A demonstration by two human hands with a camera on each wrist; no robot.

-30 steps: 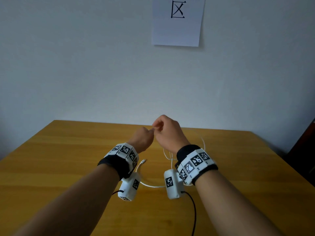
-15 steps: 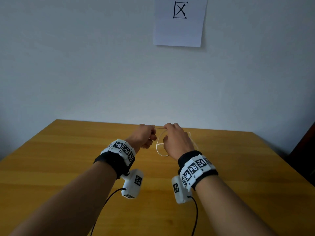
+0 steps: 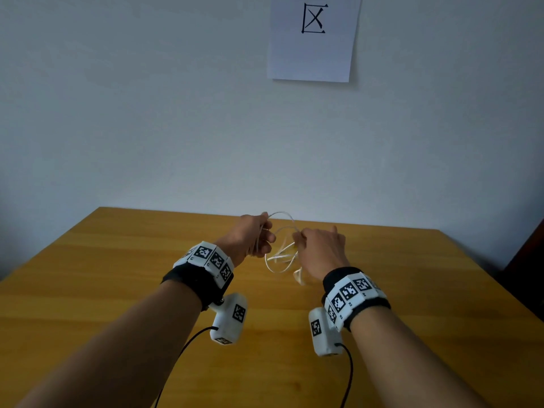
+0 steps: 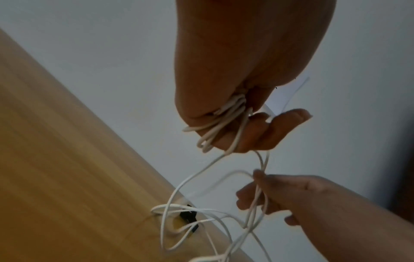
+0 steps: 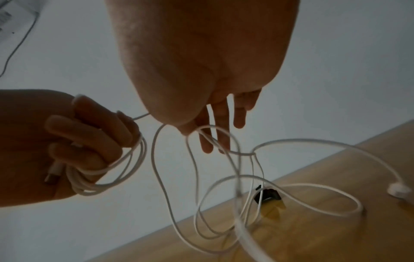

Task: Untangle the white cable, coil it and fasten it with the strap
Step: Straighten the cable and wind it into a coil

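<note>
My left hand [image 3: 250, 235] grips several coiled turns of the white cable [image 4: 226, 113] in its fist, held above the table. One connector [image 5: 53, 171] sticks out of that fist. My right hand [image 3: 321, 248] is a little to the right and pinches loose strands [image 4: 260, 191] between thumb and fingers. Tangled loops [image 3: 275, 262] hang between the hands down to the table. The cable's other plug [image 5: 397, 190] lies on the wood. The black and yellow strap [image 5: 268, 195] lies on the table under the loops; the head view hides it.
The wooden table [image 3: 117, 290] stands against a pale wall with its far edge just beyond my hands. A paper sheet [image 3: 312, 39] with a drawn mark hangs on the wall. Dark furniture [image 3: 527, 260] stands off the right edge.
The hands were touching a second ago. They have come apart, the right hand moving right with strands of cable, and a loop now spans between them.
</note>
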